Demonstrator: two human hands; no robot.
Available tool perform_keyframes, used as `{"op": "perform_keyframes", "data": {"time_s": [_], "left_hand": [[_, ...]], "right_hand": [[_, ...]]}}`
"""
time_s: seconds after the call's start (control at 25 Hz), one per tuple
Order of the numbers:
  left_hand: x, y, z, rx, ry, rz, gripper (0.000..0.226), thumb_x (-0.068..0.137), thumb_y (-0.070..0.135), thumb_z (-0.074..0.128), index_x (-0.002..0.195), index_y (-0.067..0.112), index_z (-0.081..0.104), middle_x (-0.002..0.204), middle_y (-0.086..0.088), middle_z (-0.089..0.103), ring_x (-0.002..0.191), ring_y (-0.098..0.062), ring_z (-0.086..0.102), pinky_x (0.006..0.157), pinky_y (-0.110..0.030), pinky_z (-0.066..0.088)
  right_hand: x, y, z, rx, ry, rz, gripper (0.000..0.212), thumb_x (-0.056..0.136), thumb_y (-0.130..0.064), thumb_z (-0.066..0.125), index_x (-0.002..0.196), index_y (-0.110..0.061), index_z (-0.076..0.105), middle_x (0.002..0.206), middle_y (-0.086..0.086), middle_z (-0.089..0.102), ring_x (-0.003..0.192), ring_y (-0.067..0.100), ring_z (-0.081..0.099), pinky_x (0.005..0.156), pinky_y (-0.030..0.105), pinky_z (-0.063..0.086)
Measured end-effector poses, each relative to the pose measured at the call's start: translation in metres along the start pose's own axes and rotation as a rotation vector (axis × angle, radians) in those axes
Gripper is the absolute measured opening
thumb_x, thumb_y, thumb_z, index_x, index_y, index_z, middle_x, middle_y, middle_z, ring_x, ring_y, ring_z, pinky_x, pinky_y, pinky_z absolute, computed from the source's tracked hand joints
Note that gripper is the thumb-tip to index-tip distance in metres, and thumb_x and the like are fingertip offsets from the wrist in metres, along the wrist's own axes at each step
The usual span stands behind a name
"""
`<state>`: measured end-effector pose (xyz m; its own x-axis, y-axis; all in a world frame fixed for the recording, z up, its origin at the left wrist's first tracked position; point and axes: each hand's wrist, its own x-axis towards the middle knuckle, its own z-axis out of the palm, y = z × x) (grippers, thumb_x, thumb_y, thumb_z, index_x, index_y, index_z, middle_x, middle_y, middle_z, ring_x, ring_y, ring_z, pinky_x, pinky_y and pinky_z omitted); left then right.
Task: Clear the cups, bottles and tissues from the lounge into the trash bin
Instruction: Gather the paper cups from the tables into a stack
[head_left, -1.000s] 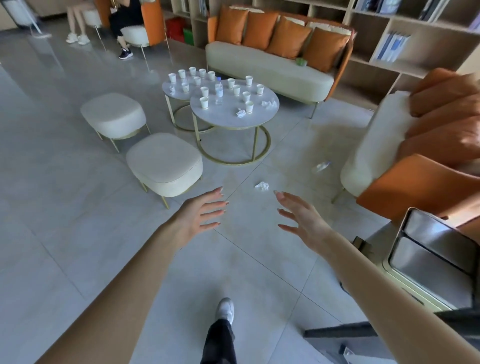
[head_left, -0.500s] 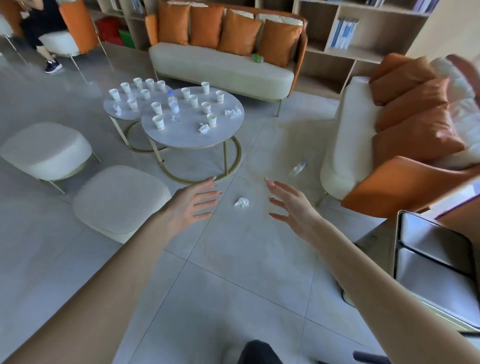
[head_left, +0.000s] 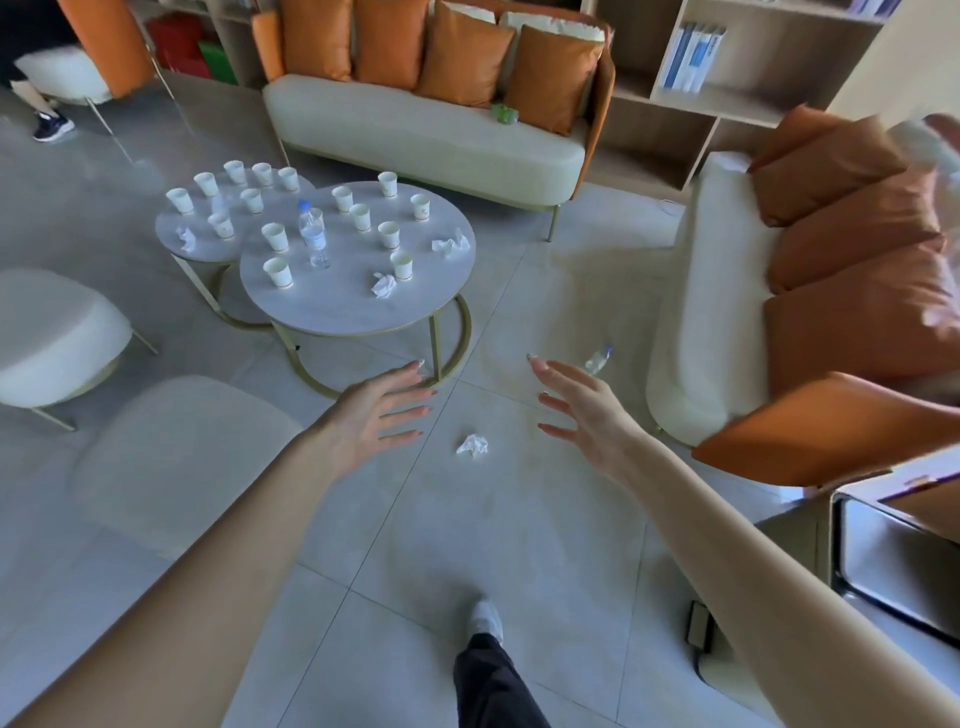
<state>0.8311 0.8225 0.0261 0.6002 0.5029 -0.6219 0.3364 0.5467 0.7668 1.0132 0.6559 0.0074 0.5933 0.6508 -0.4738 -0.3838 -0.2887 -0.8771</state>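
Left grip (head_left: 379, 410) and right grip (head_left: 582, 410) hang above the floor with fingers straight and fanned, holding nothing. Their palms half face each other across a crumpled tissue (head_left: 472, 446) lying on the pale tile between them and a little nearer the person. I judge the clearing has barely begun, and that this is the approach to a first pickup. The next move calls for a stoop and a light pinch by one grip. The wad is soft, irregular paper that will crush, so no force is needed.

Beyond the right grip a floor bottle (head_left: 597, 358) of clear plastic lies on its side near the foot of the cream sofa (head_left: 685, 322). It is round, so it may roll if nudged.

Farther out, the round stone-look counter (head_left: 332, 312) on gold hoop legs carries upright white paper cups (head_left: 277, 271), an upright clear bottle (head_left: 313, 236) and more tissue wads (head_left: 383, 285). A smaller counter (head_left: 171, 234) tucked behind it holds more cups.

The trash bin (head_left: 883, 561) — steel, rectangular, cut off by the frame edge — sits at lower right beside the right forearm.
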Motion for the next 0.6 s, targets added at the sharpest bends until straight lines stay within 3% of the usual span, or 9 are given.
{"op": "perform_keyframes", "data": {"time_s": [0.2, 0.6], "left_hand": [[0.081, 0.069, 0.019, -0.034, 0.007, 0.013, 0.035, 0.089, 0.040, 0.063, 0.115, 0.017, 0.063, 0.118, -0.002, 0.070, 0.111, -0.018, 0.064, 0.095, -0.039, 0.052], [0.211, 0.127, 0.009, -0.061, 0.046, -0.073, 0.032, 0.089, 0.039, 0.063, 0.112, 0.016, 0.064, 0.119, -0.004, 0.069, 0.112, -0.018, 0.063, 0.103, -0.043, 0.047]], "right_hand": [[0.090, -0.051, -0.010, -0.004, -0.003, 0.028, 0.071, 0.077, -0.049, 0.072, 0.138, -0.022, 0.049, 0.133, -0.007, 0.055, 0.121, 0.015, 0.053, 0.096, 0.042, 0.051], [0.235, -0.085, 0.005, 0.047, -0.039, 0.119, 0.069, 0.079, -0.043, 0.073, 0.138, -0.019, 0.048, 0.131, -0.001, 0.057, 0.120, 0.017, 0.054, 0.093, 0.042, 0.053]]}}
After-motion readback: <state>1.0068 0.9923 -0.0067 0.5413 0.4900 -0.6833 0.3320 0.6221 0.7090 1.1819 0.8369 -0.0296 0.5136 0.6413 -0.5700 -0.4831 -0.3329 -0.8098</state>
